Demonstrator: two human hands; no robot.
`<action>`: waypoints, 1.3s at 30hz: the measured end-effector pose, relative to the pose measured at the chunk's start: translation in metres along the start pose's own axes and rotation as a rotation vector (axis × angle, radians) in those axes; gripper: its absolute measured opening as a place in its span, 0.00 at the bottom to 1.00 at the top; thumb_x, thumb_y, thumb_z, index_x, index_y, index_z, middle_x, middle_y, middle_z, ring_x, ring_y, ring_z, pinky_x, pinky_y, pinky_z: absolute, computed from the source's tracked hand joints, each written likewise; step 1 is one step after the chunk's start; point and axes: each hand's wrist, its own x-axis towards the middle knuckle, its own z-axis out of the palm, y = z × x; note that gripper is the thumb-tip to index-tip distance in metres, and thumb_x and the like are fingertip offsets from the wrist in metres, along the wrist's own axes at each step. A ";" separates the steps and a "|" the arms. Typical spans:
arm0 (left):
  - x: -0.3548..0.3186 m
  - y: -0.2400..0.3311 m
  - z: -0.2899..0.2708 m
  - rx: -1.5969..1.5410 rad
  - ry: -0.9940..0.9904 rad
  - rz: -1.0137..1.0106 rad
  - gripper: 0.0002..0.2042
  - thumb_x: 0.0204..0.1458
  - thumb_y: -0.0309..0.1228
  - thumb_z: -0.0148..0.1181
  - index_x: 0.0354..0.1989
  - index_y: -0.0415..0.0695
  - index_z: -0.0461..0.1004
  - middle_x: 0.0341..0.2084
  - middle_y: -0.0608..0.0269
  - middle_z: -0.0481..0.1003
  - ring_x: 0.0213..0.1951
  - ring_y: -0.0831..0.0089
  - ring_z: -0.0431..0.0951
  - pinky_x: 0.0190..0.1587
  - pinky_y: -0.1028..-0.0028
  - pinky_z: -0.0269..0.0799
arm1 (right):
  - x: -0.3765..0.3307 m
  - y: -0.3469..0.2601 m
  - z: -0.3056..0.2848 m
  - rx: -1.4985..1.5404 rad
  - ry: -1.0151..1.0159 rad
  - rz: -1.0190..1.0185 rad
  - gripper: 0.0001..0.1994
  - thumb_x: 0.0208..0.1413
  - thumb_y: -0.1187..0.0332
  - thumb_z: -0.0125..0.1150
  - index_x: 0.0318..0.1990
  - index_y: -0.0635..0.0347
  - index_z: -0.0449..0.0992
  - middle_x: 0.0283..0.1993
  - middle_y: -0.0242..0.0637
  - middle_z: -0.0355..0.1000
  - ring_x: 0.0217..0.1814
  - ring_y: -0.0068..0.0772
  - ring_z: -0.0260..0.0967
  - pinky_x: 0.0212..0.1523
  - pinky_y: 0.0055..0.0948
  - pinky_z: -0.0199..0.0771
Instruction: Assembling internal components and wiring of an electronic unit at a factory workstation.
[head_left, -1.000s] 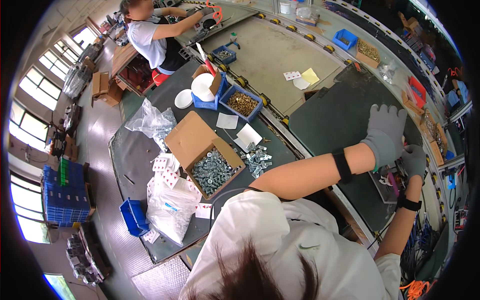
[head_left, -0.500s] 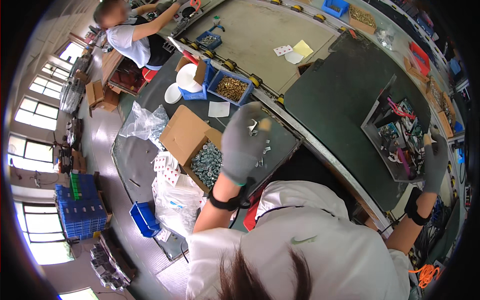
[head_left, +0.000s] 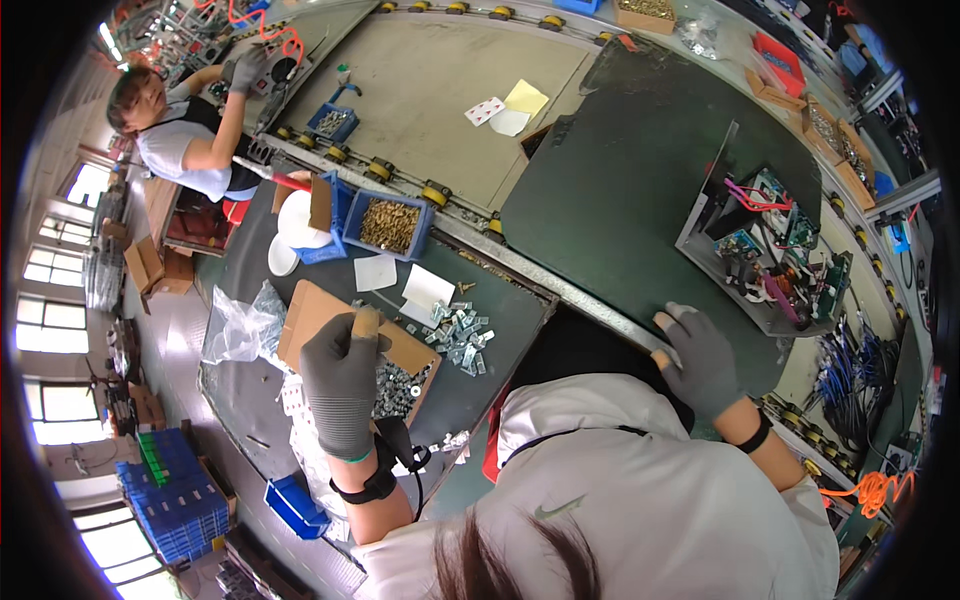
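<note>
My left hand (head_left: 343,380), in a grey glove with bare-looking tan fingertips, is over an open cardboard box (head_left: 418,352) of small metal fasteners (head_left: 395,390). Its fingers are curled together, and whatever they may hold is hidden. Right of the box lies a loose pile of small silvery metal clips (head_left: 462,338). My right hand (head_left: 700,362), gloved the same way, has its fingers spread at the near edge of a dark green mat (head_left: 620,190). It holds nothing. Farther right on the mat stands an open metal housing (head_left: 765,255) with circuit boards and pink wires inside, apart from my hand.
A blue bin (head_left: 388,228) of brass-coloured fasteners and white paper sheets (head_left: 428,292) are beyond the box. A roller rail (head_left: 435,192) borders the work surface. Black and blue cables (head_left: 855,375) bunch at right. Another person (head_left: 195,135) works at far left.
My left hand has moved left from beside the metal clips to above the fastener box, and its fingers have curled. My right hand has left the housing and moved left. The view has shifted.
</note>
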 end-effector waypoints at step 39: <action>0.153 0.066 0.321 0.789 -0.563 0.513 0.16 0.49 0.38 0.63 0.46 0.46 0.81 0.43 0.51 0.81 0.47 0.54 0.80 0.52 0.61 0.75 | -0.217 0.114 0.007 -0.244 0.077 1.126 0.33 0.57 0.55 0.62 0.61 0.76 0.67 0.67 0.66 0.61 0.70 0.63 0.59 0.68 0.45 0.63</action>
